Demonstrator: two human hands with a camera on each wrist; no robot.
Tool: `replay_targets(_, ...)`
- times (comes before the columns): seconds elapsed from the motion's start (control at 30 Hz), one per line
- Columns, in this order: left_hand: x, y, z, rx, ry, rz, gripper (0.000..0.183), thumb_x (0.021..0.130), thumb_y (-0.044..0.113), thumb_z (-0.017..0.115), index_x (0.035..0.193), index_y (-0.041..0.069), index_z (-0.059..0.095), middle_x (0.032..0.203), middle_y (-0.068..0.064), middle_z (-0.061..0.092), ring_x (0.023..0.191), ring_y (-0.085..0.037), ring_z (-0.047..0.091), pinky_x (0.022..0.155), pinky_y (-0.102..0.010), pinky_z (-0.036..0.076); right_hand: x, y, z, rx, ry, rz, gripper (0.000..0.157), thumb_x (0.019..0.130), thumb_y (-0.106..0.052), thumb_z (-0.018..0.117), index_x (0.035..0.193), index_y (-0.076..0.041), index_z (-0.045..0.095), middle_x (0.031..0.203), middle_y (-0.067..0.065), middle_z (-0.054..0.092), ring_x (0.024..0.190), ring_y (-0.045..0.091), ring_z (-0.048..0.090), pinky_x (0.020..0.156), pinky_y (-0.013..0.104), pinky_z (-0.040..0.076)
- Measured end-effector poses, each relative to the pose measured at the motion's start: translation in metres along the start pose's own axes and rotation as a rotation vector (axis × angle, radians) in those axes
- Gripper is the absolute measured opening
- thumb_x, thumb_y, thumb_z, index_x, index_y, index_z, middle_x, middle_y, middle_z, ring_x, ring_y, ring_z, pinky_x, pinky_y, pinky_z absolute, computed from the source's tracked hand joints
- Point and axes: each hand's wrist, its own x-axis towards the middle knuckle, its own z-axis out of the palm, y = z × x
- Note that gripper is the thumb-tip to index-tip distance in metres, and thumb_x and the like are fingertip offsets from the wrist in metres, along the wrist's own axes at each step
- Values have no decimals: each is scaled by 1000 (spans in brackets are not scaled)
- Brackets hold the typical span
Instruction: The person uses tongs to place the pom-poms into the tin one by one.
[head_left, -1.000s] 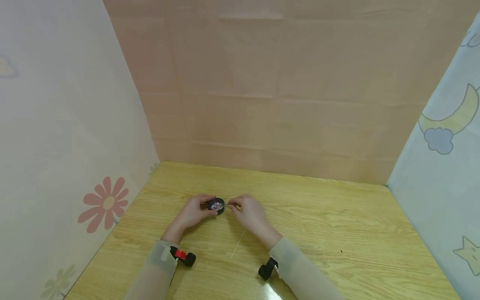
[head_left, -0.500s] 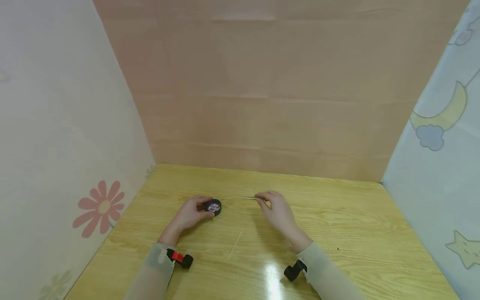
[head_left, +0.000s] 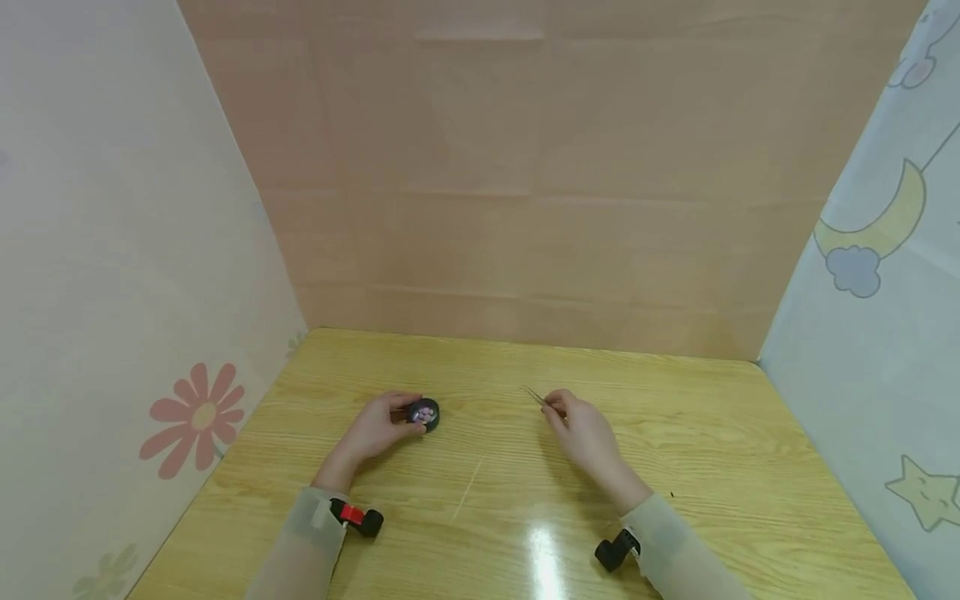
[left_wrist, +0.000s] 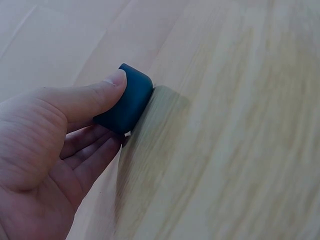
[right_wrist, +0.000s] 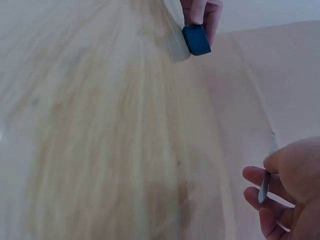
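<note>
My left hand [head_left: 377, 428] grips a small dark round dish [head_left: 424, 413] between thumb and fingers on the table. Several small pink and whitish pieces show inside it in the head view. Seen side-on in the left wrist view, the dish [left_wrist: 134, 100] looks dark teal, the thumb pressing its near edge. Off to the right, my right hand [head_left: 588, 432] pinches slim metal tweezers [head_left: 533, 395], their two thin tips pointing up and left. No piece is visible between the tips. In the right wrist view the tweezers' rounded end [right_wrist: 263, 192] shows below the thumb.
Both hands are over a wood-grain table [head_left: 360, 358]. A thin pale line [head_left: 468, 486] lies on it between the forearms, and a tiny dark speck [head_left: 672, 494] sits at right. Wrist cameras [head_left: 617, 550] hang from both sleeves. Covered walls enclose the left, back and right.
My right hand has drawn the tweezers away from the dish, out to the right, and their tips have turned upward. The left hand keeps its grip on the dish. The head view has shifted slightly.
</note>
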Motion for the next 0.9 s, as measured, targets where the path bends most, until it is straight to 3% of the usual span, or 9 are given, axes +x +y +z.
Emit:
replay_targets(0.1,0,-1,1,2,-3,-3,58,92,16,88,144,1,66,141,-18,62,124,-32,67,107,-46,55,-3,10,-3,-17,12,28,25,109,-18,66,128,-2,67,113,15,79,96,33,78,67,45,61)
replay_targets(0.23,1,-2,1,3,-3,1,58,92,17,88,144,1,66,141,-18,62,124,-33,67,107,-47,55,-5,19,-11,-63,17,67,29,109,-18,65,131,0,70,114,16,79,97,34,78,69,48,62)
replay_targets(0.33,1,-3,-1,5,2,7,58,92,18,88,144,2,67,141,-18,63,124,-33,67,106,-47,56,-5,23,-16,-108,5,85,25,108,-17,66,124,-1,75,111,15,79,96,32,77,77,50,63)
replay_targets(0.53,1,-4,-2,6,-2,20,58,92,18,88,144,2,67,142,-18,64,124,-33,67,105,-47,56,-4,28,-19,-171,-12,96,20,105,-15,70,115,-3,81,108,13,77,95,30,74,78,50,63)
replay_targets(0.9,0,-3,-1,-11,-6,16,59,92,17,88,144,1,66,142,-19,62,125,-34,66,105,-46,57,0,34,-12,-171,-58,114,17,100,-12,72,107,0,82,99,12,78,91,31,74,79,51,62)
